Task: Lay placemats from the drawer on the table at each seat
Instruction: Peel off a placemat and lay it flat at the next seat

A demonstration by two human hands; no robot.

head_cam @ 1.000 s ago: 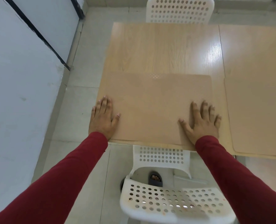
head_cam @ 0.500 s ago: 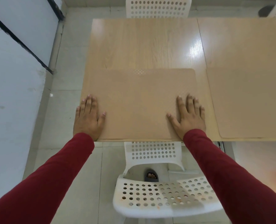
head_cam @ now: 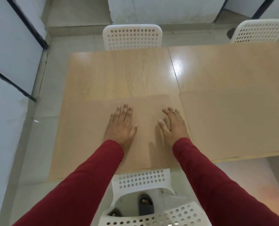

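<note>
I had both palms spread flat, gripping nothing: the left hand [head_cam: 120, 126] pressed on the near placemat [head_cam: 86, 136], the right hand [head_cam: 173, 126] near its right edge, probably to smooth it square to the seat. That mat lay at the table's [head_cam: 119, 74] near edge, just beside a second placemat [head_cam: 233, 123]. I counted two mats and three white chairs [head_cam: 132, 37].

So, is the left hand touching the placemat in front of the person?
Touching. The head view shows the left hand lying flat, palm down, on the placemat.
</note>
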